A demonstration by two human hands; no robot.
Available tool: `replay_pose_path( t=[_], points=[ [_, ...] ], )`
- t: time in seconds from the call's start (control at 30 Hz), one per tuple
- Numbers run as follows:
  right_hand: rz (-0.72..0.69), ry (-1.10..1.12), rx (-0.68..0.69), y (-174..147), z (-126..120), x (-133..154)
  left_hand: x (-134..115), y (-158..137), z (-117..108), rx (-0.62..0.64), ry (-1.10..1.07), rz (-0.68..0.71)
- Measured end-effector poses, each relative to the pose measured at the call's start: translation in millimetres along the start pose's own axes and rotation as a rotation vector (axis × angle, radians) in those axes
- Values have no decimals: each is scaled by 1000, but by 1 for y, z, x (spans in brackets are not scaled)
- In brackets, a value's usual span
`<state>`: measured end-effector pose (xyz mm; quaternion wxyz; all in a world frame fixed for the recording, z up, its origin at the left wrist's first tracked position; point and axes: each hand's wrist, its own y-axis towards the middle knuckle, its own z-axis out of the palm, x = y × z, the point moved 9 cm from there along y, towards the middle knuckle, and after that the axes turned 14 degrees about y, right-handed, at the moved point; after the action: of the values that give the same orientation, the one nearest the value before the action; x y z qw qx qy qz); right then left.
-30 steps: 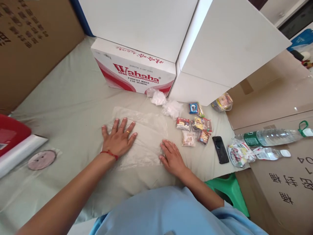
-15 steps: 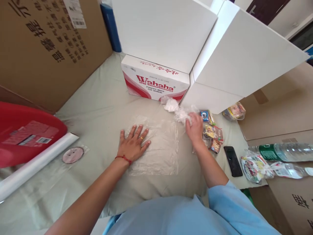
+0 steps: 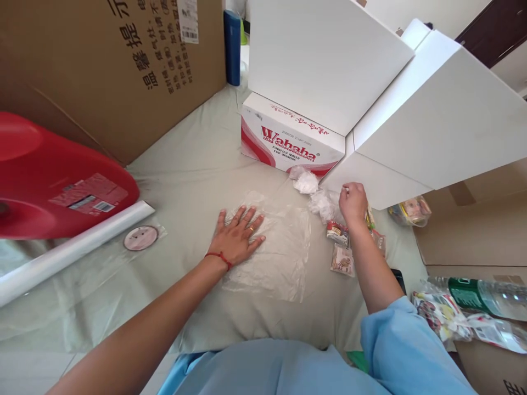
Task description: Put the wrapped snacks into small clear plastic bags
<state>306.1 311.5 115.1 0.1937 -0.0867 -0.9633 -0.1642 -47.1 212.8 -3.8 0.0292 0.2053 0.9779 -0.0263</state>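
My left hand (image 3: 237, 240) lies flat with fingers spread on a thin clear plastic sheet (image 3: 284, 260), pressing its left part to the cloth. My right hand (image 3: 354, 202) is closed, its fingers curled together beside crumpled clear plastic (image 3: 323, 206). Whatever is in those fingers, if anything, is too small or hidden to make out. Under and beside my right wrist lie small packs: a red-and-white one (image 3: 337, 232), a pale pink one (image 3: 342, 259) and others partly covered by the forearm.
A Wahaha carton (image 3: 288, 140) stands behind, against white boxes (image 3: 428, 115). At left are a red plastic container (image 3: 74, 170), a white roll (image 3: 78, 249) and a pink disc (image 3: 140, 238). To the right lie a partly hidden phone (image 3: 398, 280) and a green-labelled bottle (image 3: 467, 293).
My right hand has closed and turned over beside the crumpled plastic, near the packs. My left hand stays flat on the sheet. The view has shifted left, so things appear further right.
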Motion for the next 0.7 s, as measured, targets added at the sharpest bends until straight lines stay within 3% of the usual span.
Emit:
replay_pose_path(
  t=[0.1,0.17,0.3,0.37,0.47,0.57,0.63,0.7],
  points=[
    [-209,24,10,3,7,56,1,0,-1,2,-3,-10],
    [-220,15,92,8,27,78,1,1,-1,7,-8,-16],
    [-123,-67,322,11,78,84,0,0,-1,11,-27,-8],
    [-101,-69,379,9,91,76,0,0,-1,5,-34,-6],
    [-92,-25,332,12,83,58,0,0,-1,-4,-29,-12],
    [-77,-44,149,15,51,42,1,-1,-1,-10,-26,-14],
    [-132,-25,18,3,32,47,1,-1,0,-13,-28,-9],
    [-268,77,0,-26,29,69,1,-1,1,-18,-25,-4]
  ],
)
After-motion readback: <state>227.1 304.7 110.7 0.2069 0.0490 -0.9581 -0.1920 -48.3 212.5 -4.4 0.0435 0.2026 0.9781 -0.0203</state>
